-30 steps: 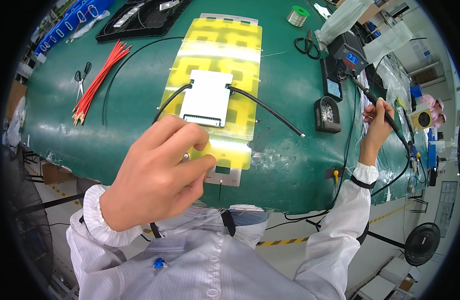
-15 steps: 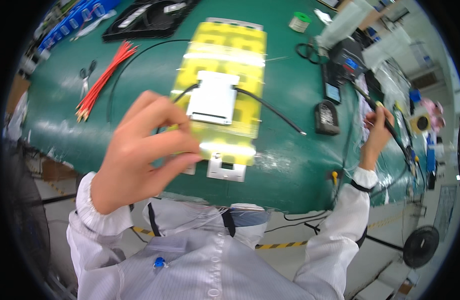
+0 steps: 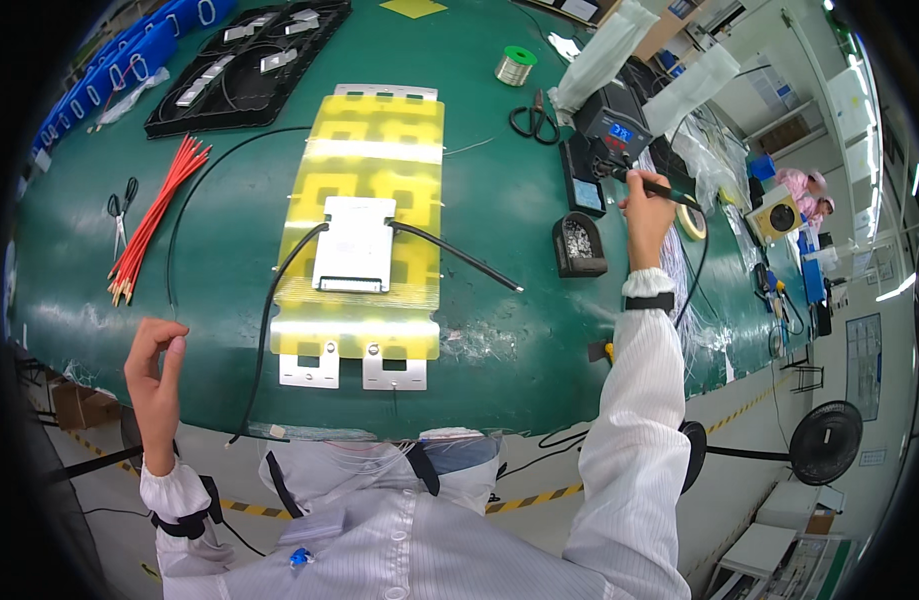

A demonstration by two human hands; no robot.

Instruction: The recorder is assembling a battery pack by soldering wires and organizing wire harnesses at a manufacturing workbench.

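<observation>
My left hand (image 3: 159, 385) is at the near left of the green bench, fingers bent in a pinch; whatever lies between them cannot be made out. Its fingertips are by the lower end of a thin black cable (image 3: 184, 205). My right hand (image 3: 647, 222) grips a soldering iron (image 3: 671, 192) by its black handle, beside the soldering station (image 3: 611, 125). Between the hands lies a yellow sheet (image 3: 419, 190) with metal tabs at both ends. On it sits a flat silver-white module (image 3: 357, 245), with a thick black cable (image 3: 459, 258) leaving each side.
Left stand scissors (image 3: 122, 207), red wires (image 3: 159, 220), a black tray (image 3: 169, 120) and blue bins (image 3: 139, 65). Right are a solder spool (image 3: 516, 66), black scissors (image 3: 533, 122) and a tip-cleaner pot (image 3: 579, 248). Two people in pink (image 3: 804, 195) are far right.
My left hand has gone from above the sheet to the bench's near left. My right hand has brought the soldering iron up to the soldering station. The view has shifted too.
</observation>
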